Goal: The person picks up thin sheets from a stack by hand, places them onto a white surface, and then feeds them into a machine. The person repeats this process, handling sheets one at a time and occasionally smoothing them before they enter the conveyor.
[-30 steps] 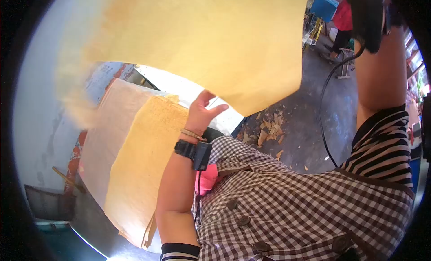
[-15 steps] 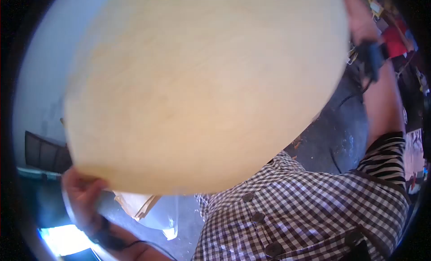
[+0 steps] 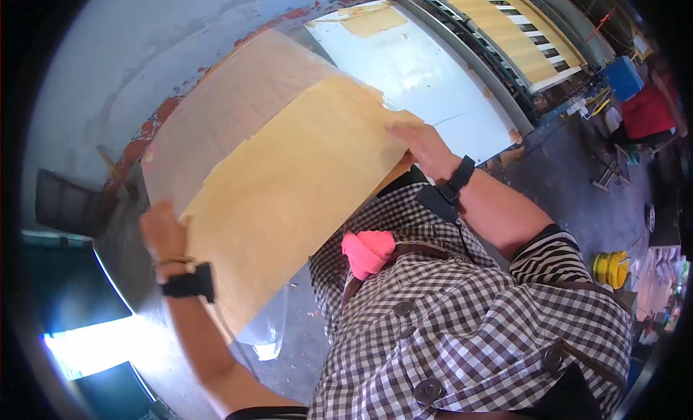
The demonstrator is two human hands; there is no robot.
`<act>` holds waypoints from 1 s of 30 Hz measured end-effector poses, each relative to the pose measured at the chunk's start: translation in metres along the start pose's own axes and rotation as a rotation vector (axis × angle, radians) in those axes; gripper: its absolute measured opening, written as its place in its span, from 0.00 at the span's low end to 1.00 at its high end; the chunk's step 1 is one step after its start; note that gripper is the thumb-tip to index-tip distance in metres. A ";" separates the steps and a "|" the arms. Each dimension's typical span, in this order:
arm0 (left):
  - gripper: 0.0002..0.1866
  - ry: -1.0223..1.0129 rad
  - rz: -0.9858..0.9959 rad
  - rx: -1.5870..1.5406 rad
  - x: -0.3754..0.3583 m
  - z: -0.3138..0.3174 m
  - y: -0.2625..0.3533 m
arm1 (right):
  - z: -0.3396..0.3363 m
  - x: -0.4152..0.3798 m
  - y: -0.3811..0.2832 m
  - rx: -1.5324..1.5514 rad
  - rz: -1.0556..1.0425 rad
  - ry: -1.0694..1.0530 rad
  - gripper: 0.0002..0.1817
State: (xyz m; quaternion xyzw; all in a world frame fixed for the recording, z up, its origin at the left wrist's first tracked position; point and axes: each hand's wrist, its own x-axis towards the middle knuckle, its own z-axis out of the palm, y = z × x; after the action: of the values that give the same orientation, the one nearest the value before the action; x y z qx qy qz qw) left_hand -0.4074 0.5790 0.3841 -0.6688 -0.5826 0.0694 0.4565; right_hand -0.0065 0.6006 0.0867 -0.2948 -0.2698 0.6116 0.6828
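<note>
Lowered since the earlier frame, the thin pale-yellow flexible sheet [image 3: 289, 182] lies, apparently supported, over the pinkish-beige layered pile [image 3: 238, 95], right hand [image 3: 427, 147] pinching its right corner, left hand [image 3: 164, 236] too blurred to tell.

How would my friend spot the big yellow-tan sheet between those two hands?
Start at the brown-and-white checked garment and look just above it in the picture. There, a big, thin yellow-tan sheet spreads between the left hand and right hand. Its colour sets it apart from the greyish-pink layer alongside and the shiny white board beyond.
</note>
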 end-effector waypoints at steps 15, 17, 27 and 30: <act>0.44 0.094 0.141 -0.248 -0.151 0.014 0.118 | -0.046 -0.036 -0.025 -0.078 0.108 0.111 0.17; 0.42 0.129 0.147 -0.206 -0.139 0.030 0.088 | -0.041 -0.037 -0.023 -0.096 0.089 0.144 0.17; 0.42 0.035 0.104 -0.433 -0.126 0.006 0.117 | -0.081 -0.019 -0.051 -0.375 0.043 0.131 0.16; 0.52 0.044 0.137 -0.510 -0.104 -0.035 0.148 | -0.149 -0.014 -0.086 -0.076 -0.030 0.251 0.27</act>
State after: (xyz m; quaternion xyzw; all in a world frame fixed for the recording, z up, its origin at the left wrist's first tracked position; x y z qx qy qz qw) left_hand -0.3116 0.4871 0.2562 -0.8014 -0.5248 -0.0633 0.2799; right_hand 0.1591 0.5690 0.0482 -0.3908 -0.2094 0.5489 0.7086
